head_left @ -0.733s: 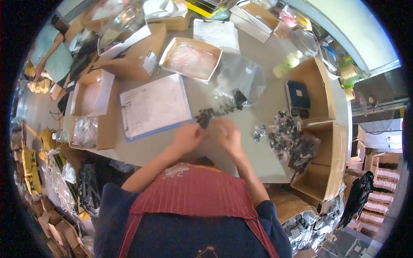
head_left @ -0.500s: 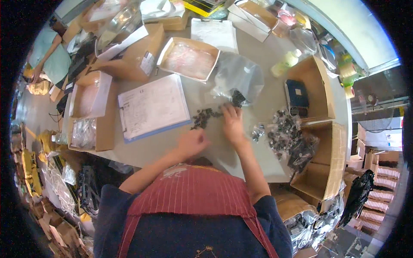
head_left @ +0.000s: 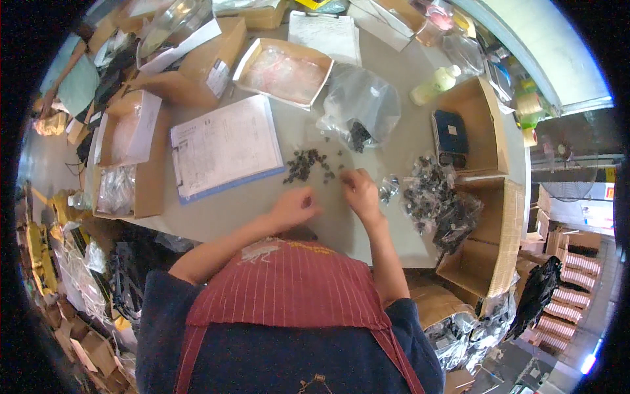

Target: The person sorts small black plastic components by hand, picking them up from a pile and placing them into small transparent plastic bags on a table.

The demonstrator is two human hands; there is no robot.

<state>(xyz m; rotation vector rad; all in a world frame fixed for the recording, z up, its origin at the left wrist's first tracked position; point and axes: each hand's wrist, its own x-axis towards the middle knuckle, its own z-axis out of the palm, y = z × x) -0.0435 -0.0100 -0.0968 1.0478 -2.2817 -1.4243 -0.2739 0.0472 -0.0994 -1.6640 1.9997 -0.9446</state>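
Small black parts [head_left: 303, 164] lie loose in a scattered heap on the table in front of me. Just below the heap, my left hand [head_left: 294, 206] is curled closed; a dark spot shows within its fingers, but I cannot make out what it is. My right hand [head_left: 360, 194] is at the heap's right edge, fingertips drawn together beside a few stray parts; anything between them is too small to tell. Beyond it rests a clear plastic bag [head_left: 363, 98] with a dark clump of black parts [head_left: 359, 136] at its near end.
Small clear bags of black parts [head_left: 430, 200] are piled at right, beside an open cardboard box [head_left: 489, 246]. A dark blue scale-like device [head_left: 450, 139] stands behind them. A clipboard with papers [head_left: 226, 148] lies left, near a white-edged tray [head_left: 283, 73]. A co-worker [head_left: 71, 82] is far left.
My right hand has drawn back toward me from the bag's near end, and its fingers have curled in. My left hand stays closed near the heap. The whole view has shifted slightly.
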